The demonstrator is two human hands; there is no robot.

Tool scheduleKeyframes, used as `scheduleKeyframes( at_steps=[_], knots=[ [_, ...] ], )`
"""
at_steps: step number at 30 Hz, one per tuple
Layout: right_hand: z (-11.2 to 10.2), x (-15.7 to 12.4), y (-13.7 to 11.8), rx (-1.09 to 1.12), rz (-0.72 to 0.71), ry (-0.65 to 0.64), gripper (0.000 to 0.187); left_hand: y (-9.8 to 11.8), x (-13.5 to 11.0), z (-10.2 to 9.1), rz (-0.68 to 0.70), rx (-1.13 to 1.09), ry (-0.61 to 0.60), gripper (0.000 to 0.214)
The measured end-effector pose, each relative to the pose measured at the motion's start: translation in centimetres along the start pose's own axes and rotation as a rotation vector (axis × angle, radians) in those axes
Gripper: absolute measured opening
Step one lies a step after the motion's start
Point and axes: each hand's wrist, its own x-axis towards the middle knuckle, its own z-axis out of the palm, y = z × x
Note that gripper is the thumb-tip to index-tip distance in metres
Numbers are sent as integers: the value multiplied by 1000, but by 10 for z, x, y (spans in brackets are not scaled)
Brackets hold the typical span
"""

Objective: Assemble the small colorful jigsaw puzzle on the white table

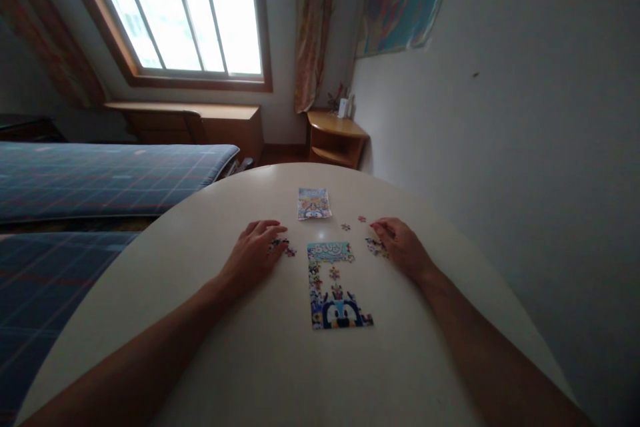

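A partly assembled jigsaw puzzle [343, 313] lies flat on the table, with a blue dog face along its bottom and a light-blue lettered strip on top; its middle and right side are gaps with a loose piece [335, 273] inside. My left hand [256, 248] rests open, fingers spread over a small cluster of puzzle pieces [290, 251] left of the puzzle. Right of it, my right hand [403, 248] is curled with its fingertips together; whatever they may hold is hidden. Beneath those fingers sits another cluster of pieces [375, 245].
Beyond the puzzle lies a small picture sheet [314, 204] of similar design. Two single pieces, one greyish [345, 227] and one reddish [362, 219], lie near my right hand. The round white table [250, 367] borders a wall on the right and plaid-covered beds [110, 180] on the left.
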Motion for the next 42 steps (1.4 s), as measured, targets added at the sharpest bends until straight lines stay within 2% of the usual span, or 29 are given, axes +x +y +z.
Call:
scheduleKeyframes(
  at_steps=[8,13,17,22,28,31,34,39,42],
  knots=[
    [0,-1,0,-38,-11,-15,33,-7,-1,3,-4,-45,-39,14],
    [1,-1,1,-47,-12,-13,33,-6,-2,2,29,-48,-65,24],
    [0,0,1,-43,-13,-9,32,-5,-1,0,22,-51,-100,21],
    [-1,0,-1,-34,-17,-21,32,-3,1,-2,-3,-89,-81,10],
    [-1,1,-3,-28,-21,20,31,0,2,-4,63,-130,-12,10],
    [2,1,-15,-39,-77,99,30,5,3,-5,62,-210,3,9],
    [9,-5,-39,-51,-203,88,24,18,2,-4,29,-275,21,13],
    [21,-26,-85,28,-401,-92,13,48,-6,-3,-133,-474,51,9],
    [23,-36,-100,123,-512,-254,23,58,-9,-4,-133,-568,-5,9]
  ],
)
